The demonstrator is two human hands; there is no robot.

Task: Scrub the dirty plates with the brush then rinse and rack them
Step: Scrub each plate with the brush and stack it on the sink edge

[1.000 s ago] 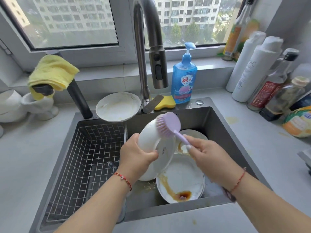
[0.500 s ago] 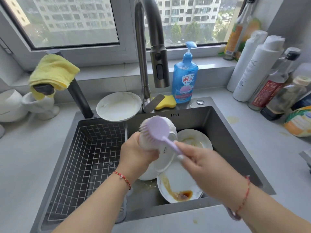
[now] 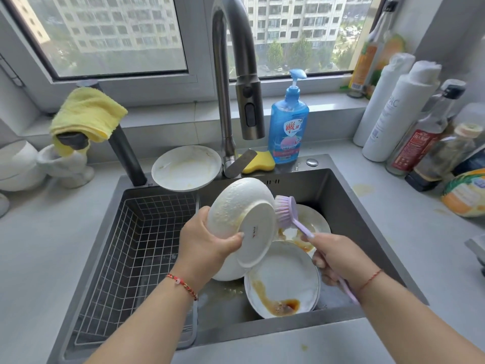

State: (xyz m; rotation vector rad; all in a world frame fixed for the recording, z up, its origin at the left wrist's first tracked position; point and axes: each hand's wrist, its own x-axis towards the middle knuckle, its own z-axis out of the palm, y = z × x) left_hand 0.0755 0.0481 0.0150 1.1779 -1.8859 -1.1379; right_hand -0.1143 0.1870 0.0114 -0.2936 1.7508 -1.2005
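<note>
**A:** What is hard to see here?

**B:** The top of the tap [image 3: 231, 74] is cut off. The bottles [image 3: 409, 132] to the right of the sink [image 3: 349, 206] run out of the picture, and their labels are too blurry to read. The held plate [image 3: 244, 222] hides part of a white dish just under it, so I cannot tell what that dish is. The brush [image 3: 286, 210] handle goes through the right hand [image 3: 338, 258], so its middle is hidden.

**A:** What is in the sink?

**B:** In the right half there are two dirty plates. The near plate [image 3: 283, 279] has a brown pool of sauce at its near edge. The far plate [image 3: 312, 219] has brown smears, and it lies partly behind the brush. In the left half sits a wire rack [image 3: 136, 245]. I see no plates in it.

**A:** How many plates can you count?

**B:** Four for sure. Two lie in the sink, one is held above the sink, and one smeared plate [image 3: 186, 168] rests on the sink's back rim, left of the tap.

**A:** What are the hands doing?

**B:** The left hand [image 3: 207, 245] grips the held plate by its rim, thumb on the bottom side. The plate is tilted, bottom toward us. The right hand is curled tight round the brush handle. The bristles touch the right edge of the held plate.

**A:** What else is near the sink?

**B:** One blue soap bottle [image 3: 288, 127] and one yellow sponge [image 3: 258, 162] behind it, right of the tap. One yellow cloth [image 3: 86, 114] hangs behind its left corner.
</note>
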